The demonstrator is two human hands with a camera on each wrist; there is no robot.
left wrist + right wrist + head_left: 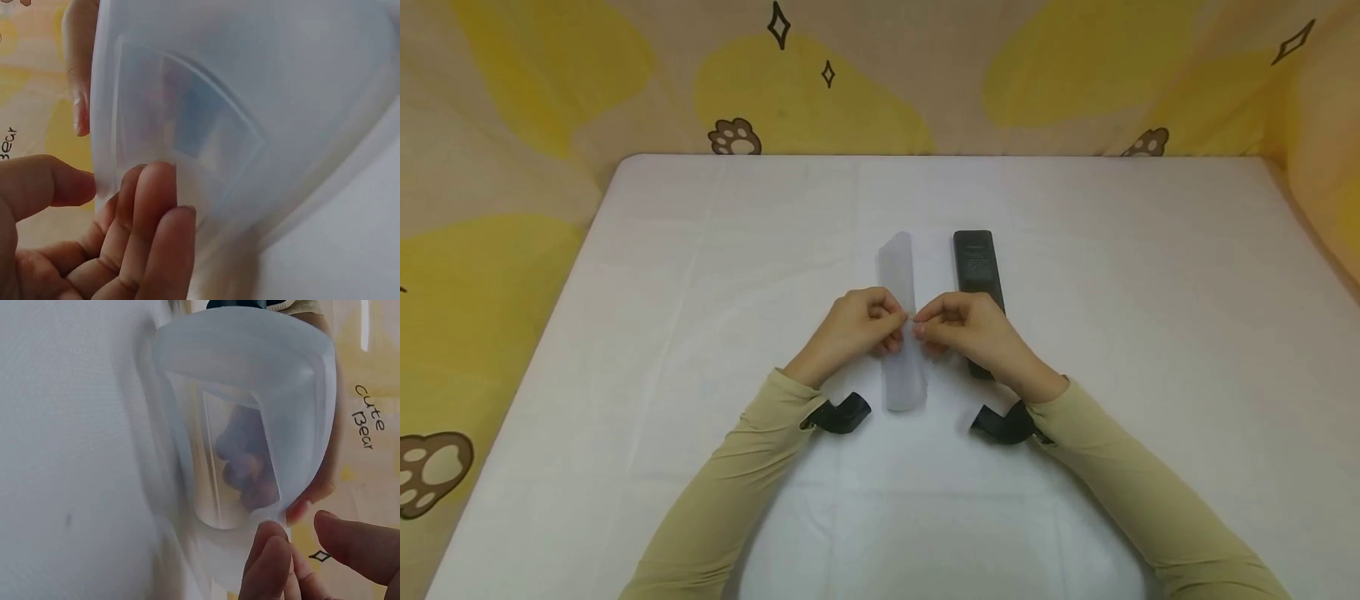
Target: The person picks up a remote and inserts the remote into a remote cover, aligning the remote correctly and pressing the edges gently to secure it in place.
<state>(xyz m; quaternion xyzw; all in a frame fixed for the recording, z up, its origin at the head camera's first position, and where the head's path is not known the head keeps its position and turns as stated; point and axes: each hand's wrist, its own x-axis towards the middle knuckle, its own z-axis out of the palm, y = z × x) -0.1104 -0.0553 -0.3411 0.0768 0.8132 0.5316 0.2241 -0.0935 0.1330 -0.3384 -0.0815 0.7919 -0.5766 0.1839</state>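
Translucent plastic sleeve [897, 271] sits between the hands, black remote control [976, 260] at its three o'clock; left hand [863, 322] pinches the sleeve's edge, right hand's [972, 325] grip is unclear; even fingertip pressure should limit creasing.

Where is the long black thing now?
In the head view, the long black thing lies on the white table, just right of the cloudy plastic sleeve, partly hidden by the right hand.

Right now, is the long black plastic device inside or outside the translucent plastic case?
Outside: the device lies on the white table beside the case, a gap between them.
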